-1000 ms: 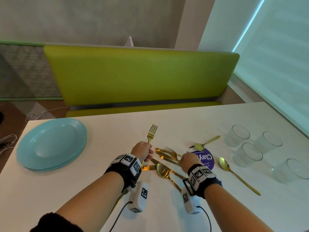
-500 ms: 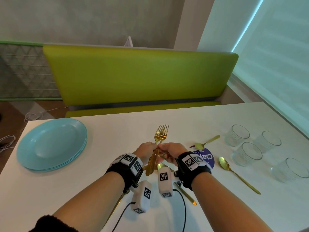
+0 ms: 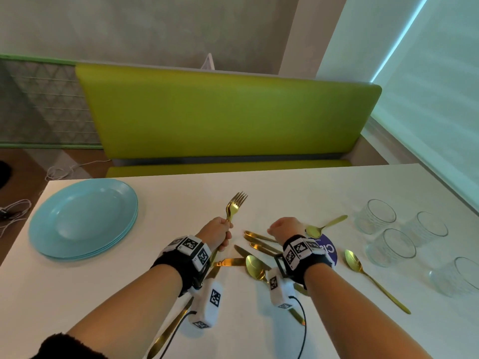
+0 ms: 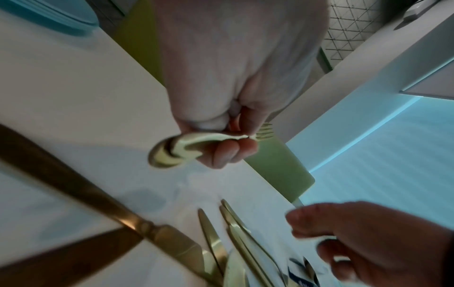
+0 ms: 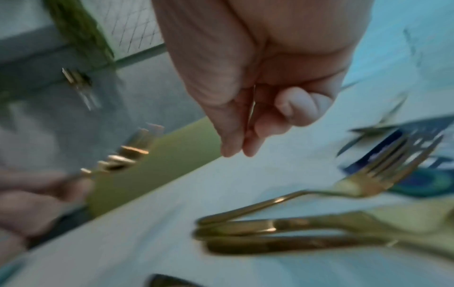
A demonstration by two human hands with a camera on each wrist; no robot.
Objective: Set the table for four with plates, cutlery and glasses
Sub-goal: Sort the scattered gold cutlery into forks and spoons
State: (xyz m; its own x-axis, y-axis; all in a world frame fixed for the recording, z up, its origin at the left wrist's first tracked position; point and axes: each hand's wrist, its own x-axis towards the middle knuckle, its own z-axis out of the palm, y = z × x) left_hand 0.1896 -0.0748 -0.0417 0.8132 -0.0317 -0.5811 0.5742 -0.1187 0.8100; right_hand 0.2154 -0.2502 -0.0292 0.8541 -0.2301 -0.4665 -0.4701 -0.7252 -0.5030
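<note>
My left hand (image 3: 219, 233) grips two gold forks (image 3: 234, 207) by their handles, tines up, above the white table (image 3: 285, 187); in the left wrist view the handles (image 4: 181, 147) cross its curled fingers. My right hand (image 3: 283, 228) hovers with curled fingers over a pile of gold cutlery (image 3: 259, 242) and holds nothing; the right wrist view shows its thumb and finger tips (image 5: 236, 149) together above a fork (image 5: 368, 178) on the table. A stack of light blue plates (image 3: 83, 218) lies at the left. Several glasses (image 3: 375, 216) stand at the right.
Gold spoons lie near the pile (image 3: 255, 266), on a purple round sticker (image 3: 328, 248), and further right (image 3: 363, 270). A gold knife (image 3: 228, 262) lies below my left wrist. A green bench (image 3: 228, 120) runs along the table's far side.
My right hand brought a second fork into my left hand's grip, let go and moved back right over the cutlery pile. My left hand now holds two forks.
</note>
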